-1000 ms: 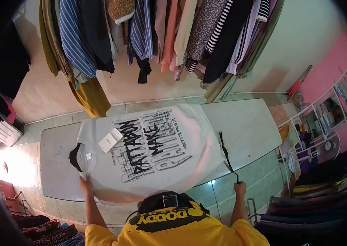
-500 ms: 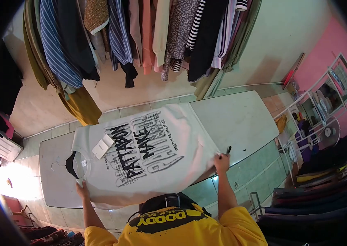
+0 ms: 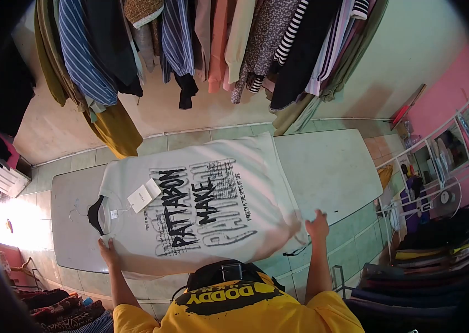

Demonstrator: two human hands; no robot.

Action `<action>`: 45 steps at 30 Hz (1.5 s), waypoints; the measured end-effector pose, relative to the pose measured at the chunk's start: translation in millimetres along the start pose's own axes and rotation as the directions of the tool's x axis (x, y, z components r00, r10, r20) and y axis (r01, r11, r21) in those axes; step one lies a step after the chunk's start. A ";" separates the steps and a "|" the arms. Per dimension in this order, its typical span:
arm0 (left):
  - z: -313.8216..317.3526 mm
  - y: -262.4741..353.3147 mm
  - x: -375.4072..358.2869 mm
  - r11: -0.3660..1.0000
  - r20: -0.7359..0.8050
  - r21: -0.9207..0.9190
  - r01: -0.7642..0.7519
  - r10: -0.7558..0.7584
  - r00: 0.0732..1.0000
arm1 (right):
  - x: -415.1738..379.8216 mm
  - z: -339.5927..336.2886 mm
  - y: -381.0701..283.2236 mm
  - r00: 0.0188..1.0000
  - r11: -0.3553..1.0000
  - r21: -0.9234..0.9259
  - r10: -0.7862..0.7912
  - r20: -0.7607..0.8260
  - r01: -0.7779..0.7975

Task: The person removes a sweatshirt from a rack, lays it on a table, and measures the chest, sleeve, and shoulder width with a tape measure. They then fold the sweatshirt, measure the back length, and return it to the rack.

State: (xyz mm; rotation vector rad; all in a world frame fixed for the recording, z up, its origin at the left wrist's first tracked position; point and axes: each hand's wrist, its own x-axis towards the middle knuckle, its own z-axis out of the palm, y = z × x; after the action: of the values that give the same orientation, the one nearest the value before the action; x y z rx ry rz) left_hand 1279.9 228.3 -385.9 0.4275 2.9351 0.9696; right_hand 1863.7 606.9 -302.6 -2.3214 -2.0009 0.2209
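Observation:
A white T-shirt (image 3: 229, 211) with black lettering lies spread on a long pale board (image 3: 328, 166), its neck toward the left. Inside the neck is a black hanger (image 3: 96, 215), and a white paper tag (image 3: 144, 194) rests on the chest. My left hand (image 3: 108, 252) is at the shirt's near shoulder, thumb and fingers apart. Beside the hem's near corner, my right hand (image 3: 317, 226) has its fingers spread, nothing visible in them. A thin black cord (image 3: 296, 251) hangs by that corner, at the board's near edge.
Hanging clothes (image 3: 179, 50) line the wall beyond the board. To the right stand a white metal rack (image 3: 412, 161) with a fan (image 3: 446, 198) and a pile of dark garments (image 3: 423, 277). More patterned clothes (image 3: 62, 311) are at lower left.
My right hand has let go of the hem corner and opened; the black item by it now shows as a cord lower down. My left hand's fingers have spread. The shirt lies flatter.

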 end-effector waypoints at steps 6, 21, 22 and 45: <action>-1.4 8.1 -5.0 1.000 -0.031 0.000 0.031 -0.031 0.999 | 46.9 35.0 -91.6 0.910 0.907 0.119 -0.411 0.045 0.404; 3.4 -4.9 3.9 0.980 -0.051 -0.157 0.121 -0.130 0.990 | 96.8 75.7 -71.1 0.993 0.942 0.334 -0.071 0.097 0.034; 1.3 -7.2 2.0 0.981 -0.051 -0.153 0.122 -0.131 0.990 | 103.4 66.2 -74.2 0.997 0.955 0.295 -0.012 0.081 -0.012; -25.0 51.8 -43.7 0.773 0.409 0.511 -0.377 0.167 0.897 | -28.9 53.3 -23.0 0.997 0.975 0.220 0.012 -0.073 0.005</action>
State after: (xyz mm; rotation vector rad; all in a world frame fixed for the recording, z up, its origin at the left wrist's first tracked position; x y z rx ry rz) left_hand 1332.3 242.1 -338.2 0.9594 2.8116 -0.0600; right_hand 1828.9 579.6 -350.1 -2.1646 -1.8350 0.3336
